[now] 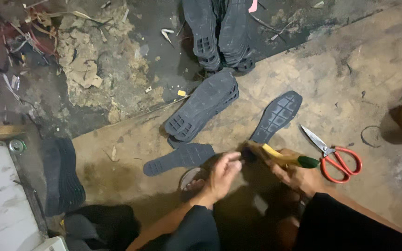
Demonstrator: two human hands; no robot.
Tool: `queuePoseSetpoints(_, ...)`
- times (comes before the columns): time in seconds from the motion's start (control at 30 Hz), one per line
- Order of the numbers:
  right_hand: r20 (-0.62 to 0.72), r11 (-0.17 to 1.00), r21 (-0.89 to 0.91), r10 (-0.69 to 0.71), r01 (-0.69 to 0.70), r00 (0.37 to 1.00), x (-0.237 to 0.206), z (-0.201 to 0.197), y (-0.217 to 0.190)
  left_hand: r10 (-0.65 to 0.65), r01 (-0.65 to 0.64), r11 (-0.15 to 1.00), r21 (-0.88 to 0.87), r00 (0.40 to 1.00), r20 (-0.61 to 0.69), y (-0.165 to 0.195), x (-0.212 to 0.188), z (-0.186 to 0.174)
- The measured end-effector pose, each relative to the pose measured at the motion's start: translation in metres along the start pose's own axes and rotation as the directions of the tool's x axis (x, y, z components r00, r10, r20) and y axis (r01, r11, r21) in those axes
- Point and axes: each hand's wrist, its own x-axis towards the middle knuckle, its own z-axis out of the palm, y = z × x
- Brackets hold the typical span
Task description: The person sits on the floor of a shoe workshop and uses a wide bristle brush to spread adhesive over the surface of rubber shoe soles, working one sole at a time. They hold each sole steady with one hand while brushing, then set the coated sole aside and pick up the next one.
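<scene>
Holding a brush (282,158) by its yellow handle, the right hand (298,176) is closed around it; the left hand (224,172) pinches its dark bristles. Red scissors (338,158) lie just beside, black shoe soles (201,109) ahead.

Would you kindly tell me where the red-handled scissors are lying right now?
The red-handled scissors lie on the brown board, just right of the right hand, blades pointing toward the nearest dark sole.
</scene>
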Motion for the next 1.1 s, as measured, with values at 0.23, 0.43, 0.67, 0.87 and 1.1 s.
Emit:
queuePoseSetpoints(0.23,0.175,0.736,-0.648,-0.109,0.198,0.979,0.053,-0.05,-0.053,0.044,-0.396,0.532,0.749,0.896,0.442,0.049,0.0,-0.004)
queuePoseSetpoints(0.43,-0.378,0.631,-0.774,-0.523,0.049,0.764,0.096,-0.16,-0.082,0.073,-0.38,0.541,0.75,0.91,0.408,0.057,0.0,-0.004)
queuePoseSetpoints(0.67,0.277,0.152,-0.827,-0.727,0.541,0.628,0.032,-0.029,-0.037,0.052,-0.369,0.503,0.781,0.916,0.399,0.036,-0.002,-0.004)
queuePoseSetpoints(0.87,-0.147,0.991,-0.12,0.035,-0.053,0.989,-0.009,-0.005,0.033,0.244,-0.475,0.488,0.732,0.88,0.408,0.027,0.014,-0.008)
queuePoseSetpoints(1.1,-0.249,0.919,-0.38,-0.209,0.104,0.945,-0.041,0.02,0.047,0.201,-0.498,0.243,0.832,0.865,0.459,0.064,0.066,0.011)
